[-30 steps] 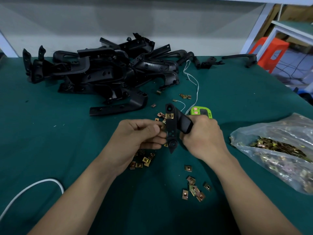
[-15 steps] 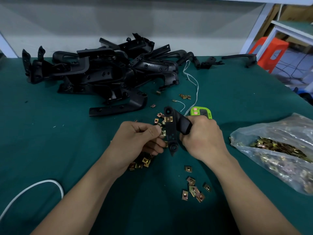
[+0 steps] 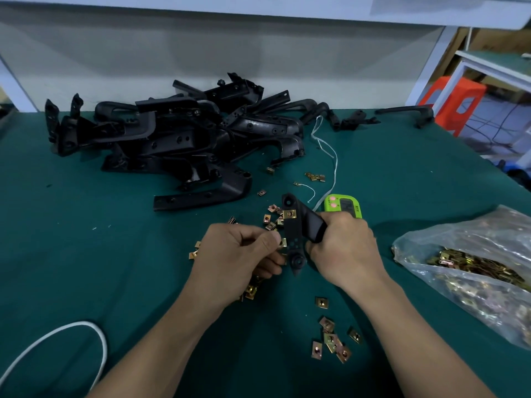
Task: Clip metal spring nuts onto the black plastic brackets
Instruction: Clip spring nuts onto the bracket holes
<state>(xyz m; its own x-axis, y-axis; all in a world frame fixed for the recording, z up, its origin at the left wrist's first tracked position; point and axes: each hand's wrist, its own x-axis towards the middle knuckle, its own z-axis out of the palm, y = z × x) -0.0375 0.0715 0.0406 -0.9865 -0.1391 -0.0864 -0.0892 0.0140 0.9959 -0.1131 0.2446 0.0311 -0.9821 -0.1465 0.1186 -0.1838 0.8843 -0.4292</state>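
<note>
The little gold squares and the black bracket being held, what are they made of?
The small gold square clips look like thin plated metal, from their brassy shine. The black angled bracket seems moulded plastic, matt, with dull rounded surfaces.

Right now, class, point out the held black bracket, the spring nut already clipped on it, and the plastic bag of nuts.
held black bracket (image 3: 292,238): head view, middle of its flat strip.
clipped spring nut (image 3: 289,214): head view, its brass top face.
plastic bag (image 3: 474,234): head view, bare upper film.
</note>
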